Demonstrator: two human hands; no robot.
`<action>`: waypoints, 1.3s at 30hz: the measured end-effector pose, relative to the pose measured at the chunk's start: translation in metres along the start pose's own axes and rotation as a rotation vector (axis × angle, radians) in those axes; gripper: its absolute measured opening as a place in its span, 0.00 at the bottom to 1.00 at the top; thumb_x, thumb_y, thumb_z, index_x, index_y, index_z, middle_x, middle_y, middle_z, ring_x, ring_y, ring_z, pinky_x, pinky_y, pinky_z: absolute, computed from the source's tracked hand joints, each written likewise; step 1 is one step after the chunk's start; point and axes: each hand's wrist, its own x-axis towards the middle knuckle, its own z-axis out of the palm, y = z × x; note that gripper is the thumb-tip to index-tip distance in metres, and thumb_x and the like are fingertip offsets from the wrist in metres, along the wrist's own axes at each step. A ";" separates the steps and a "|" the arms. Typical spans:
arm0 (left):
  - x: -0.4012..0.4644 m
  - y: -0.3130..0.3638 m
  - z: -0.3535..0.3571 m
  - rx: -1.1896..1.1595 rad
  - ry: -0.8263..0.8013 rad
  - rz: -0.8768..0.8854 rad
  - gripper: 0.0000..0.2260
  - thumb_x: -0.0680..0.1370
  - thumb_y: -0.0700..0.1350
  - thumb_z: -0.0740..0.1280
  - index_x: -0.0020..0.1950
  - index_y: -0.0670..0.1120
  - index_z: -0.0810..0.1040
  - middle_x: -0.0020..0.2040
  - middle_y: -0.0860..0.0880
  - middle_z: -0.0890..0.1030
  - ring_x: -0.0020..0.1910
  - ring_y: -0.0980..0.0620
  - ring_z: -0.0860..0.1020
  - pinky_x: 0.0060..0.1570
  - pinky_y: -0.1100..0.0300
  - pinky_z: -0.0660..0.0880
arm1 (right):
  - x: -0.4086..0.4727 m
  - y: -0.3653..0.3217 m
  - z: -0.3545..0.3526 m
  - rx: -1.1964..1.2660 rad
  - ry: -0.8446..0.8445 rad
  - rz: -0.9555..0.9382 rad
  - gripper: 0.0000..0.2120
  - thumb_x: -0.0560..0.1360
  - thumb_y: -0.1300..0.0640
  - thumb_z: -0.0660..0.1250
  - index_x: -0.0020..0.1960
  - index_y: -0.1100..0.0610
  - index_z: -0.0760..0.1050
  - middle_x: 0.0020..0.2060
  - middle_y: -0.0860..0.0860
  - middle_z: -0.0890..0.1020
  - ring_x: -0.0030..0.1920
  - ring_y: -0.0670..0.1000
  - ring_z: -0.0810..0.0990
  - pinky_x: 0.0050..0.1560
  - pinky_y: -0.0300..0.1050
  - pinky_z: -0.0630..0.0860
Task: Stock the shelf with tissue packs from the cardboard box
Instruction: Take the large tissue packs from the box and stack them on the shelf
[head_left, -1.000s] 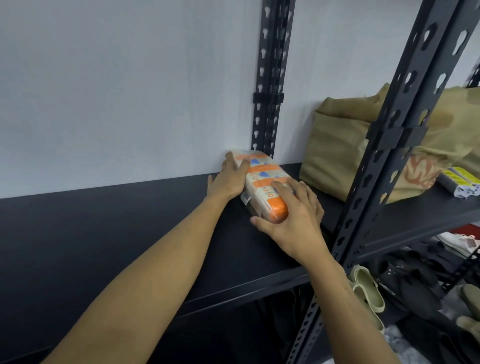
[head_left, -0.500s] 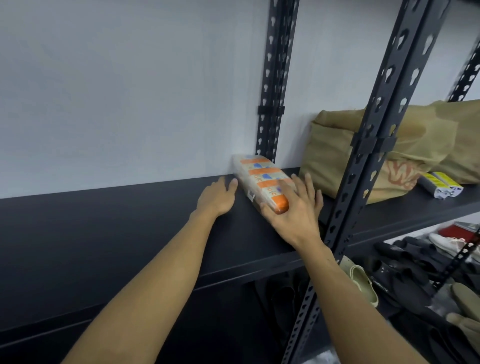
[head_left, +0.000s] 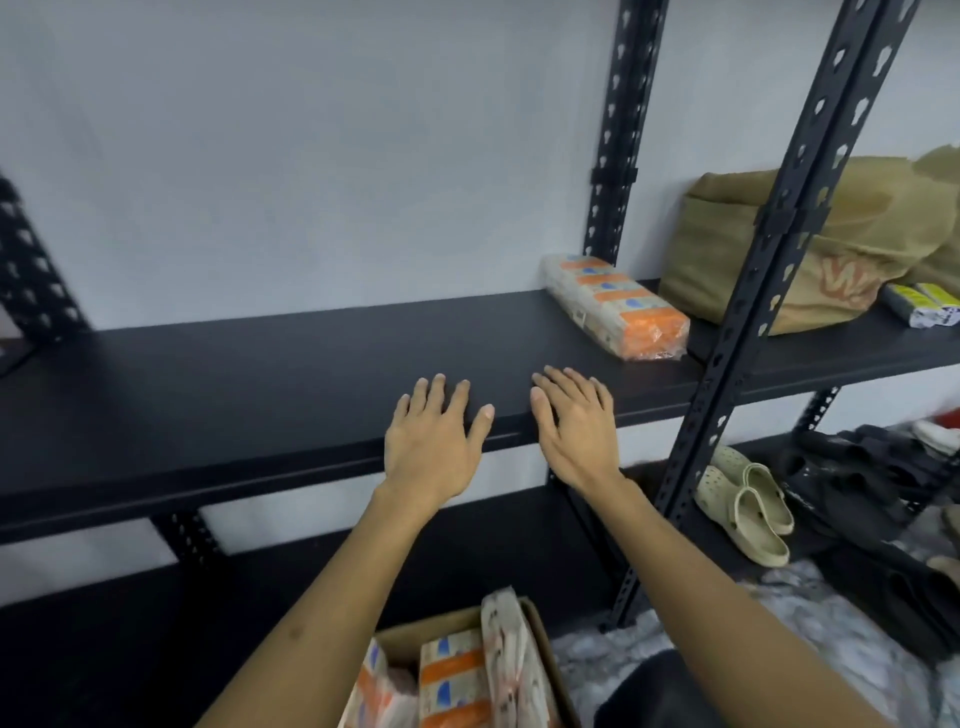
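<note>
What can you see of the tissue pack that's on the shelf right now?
The tissue pack is a long block in clear, glossy plastic wrap, white with orange bands and small blue marks. It lies flat on the black shelf, at its right end, far end near the wall, beside the rear upright. Neither hand touches it.

The shelf (head_left: 234, 384) lies bare from its 9 o'clock end to the one pack (head_left: 615, 306), which sits at 2 o'clock against the wall, just beside the rear post (head_left: 615, 156). The front post (head_left: 753, 291) slants at 3 o'clock and bars the way to the bag (head_left: 831, 244) beyond. Both hands, left (head_left: 436, 441) and right (head_left: 574, 421), hover over the front edge. At 6 o'clock the box (head_left: 540, 649) stands open-topped, packs upright inside.
</note>
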 end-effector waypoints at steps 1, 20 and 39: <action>-0.014 -0.005 0.001 0.025 0.021 0.013 0.30 0.84 0.63 0.41 0.84 0.51 0.52 0.84 0.45 0.53 0.83 0.45 0.49 0.81 0.47 0.48 | -0.010 -0.006 0.004 -0.002 0.012 0.010 0.25 0.84 0.43 0.49 0.70 0.52 0.76 0.71 0.51 0.75 0.75 0.53 0.66 0.78 0.54 0.53; -0.266 -0.147 0.157 -0.298 -0.404 -0.484 0.36 0.76 0.64 0.57 0.82 0.54 0.53 0.81 0.43 0.58 0.77 0.39 0.63 0.73 0.44 0.65 | -0.286 -0.077 0.090 0.194 -0.720 0.116 0.27 0.81 0.42 0.55 0.77 0.52 0.65 0.73 0.54 0.72 0.73 0.57 0.68 0.75 0.50 0.59; -0.295 -0.151 0.163 -0.924 -0.112 -0.785 0.26 0.72 0.50 0.78 0.69 0.57 0.77 0.58 0.55 0.83 0.50 0.55 0.84 0.46 0.54 0.84 | -0.315 -0.106 0.109 0.484 -1.020 0.380 0.19 0.85 0.42 0.52 0.65 0.50 0.74 0.58 0.48 0.80 0.61 0.51 0.79 0.57 0.46 0.71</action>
